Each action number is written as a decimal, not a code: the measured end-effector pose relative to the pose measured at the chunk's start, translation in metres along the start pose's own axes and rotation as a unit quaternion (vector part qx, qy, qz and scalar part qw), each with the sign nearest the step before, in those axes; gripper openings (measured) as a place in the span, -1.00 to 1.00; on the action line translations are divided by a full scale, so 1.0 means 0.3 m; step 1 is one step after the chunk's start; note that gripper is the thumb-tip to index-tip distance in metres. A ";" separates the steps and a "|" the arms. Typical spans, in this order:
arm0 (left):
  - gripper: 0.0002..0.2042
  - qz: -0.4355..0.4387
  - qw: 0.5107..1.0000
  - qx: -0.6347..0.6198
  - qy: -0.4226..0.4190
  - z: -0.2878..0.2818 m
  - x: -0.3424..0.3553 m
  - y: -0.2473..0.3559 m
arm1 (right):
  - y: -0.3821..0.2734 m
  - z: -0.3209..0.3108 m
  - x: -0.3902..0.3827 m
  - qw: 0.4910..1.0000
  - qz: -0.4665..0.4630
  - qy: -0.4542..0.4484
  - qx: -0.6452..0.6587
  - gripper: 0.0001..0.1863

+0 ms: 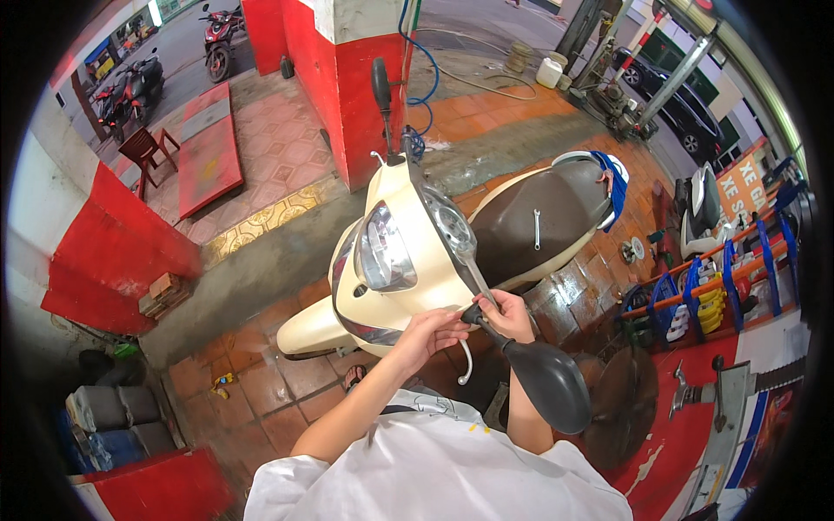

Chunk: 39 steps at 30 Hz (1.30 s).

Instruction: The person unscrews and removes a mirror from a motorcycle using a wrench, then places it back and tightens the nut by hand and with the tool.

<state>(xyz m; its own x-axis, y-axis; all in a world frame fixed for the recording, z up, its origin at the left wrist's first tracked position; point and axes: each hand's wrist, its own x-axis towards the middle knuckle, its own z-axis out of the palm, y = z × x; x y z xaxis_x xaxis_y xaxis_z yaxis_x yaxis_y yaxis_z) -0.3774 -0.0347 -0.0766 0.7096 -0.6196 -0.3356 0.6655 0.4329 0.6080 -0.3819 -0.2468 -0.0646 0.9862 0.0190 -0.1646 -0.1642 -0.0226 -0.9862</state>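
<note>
Our left fingers (pixel 447 328) are bent close together at the black fitting (pixel 472 314) near the foot of the rear-view mirror (pixel 549 386). Our right fingers (pixel 506 306) are curled on the other side of it; the contact is partly covered, so we cannot tell what exactly they pinch. The wide mirror head is below the right fingers, toward our body, and the brake lever (pixel 466 363) points down between the two forearms, just below the left fingers. In our judgement, one side should steady the fitting while the other makes small, even movements, because the mirror head could pull it into a tilt. We should also be gentle with the cream front panel (pixel 421 300), just beyond the left fingers. Ahead of the right fingers, a spanner (pixel 537 230) lies on the brown seat (pixel 504 224).
</note>
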 end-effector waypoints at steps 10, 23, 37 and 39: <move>-0.58 -0.020 0.997 0.070 -0.032 0.016 0.047 0.084 | 0.021 0.030 -0.139 0.987 0.073 0.101 0.100 -0.74; -0.60 0.008 0.994 0.105 0.006 0.055 -0.020 0.045 | 0.074 -0.025 -0.078 0.988 0.043 0.015 0.147 -0.75; -0.66 0.022 0.994 0.098 -0.038 0.072 -0.019 0.044 | 0.058 -0.053 -0.099 0.981 0.034 -0.008 0.190 -0.77; -0.67 0.034 0.993 0.105 -0.039 0.079 -0.028 0.047 | 0.035 -0.066 -0.087 0.985 0.023 -0.030 0.170 -0.76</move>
<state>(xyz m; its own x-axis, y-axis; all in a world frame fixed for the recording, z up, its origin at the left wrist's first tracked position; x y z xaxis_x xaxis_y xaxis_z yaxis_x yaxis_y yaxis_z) -0.3795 -0.0391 -0.0481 0.7261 -0.6454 -0.2373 0.5480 0.3346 0.7666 -0.4089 -0.2672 -0.0704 0.9761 0.0841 -0.2003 -0.2167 0.3115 -0.9252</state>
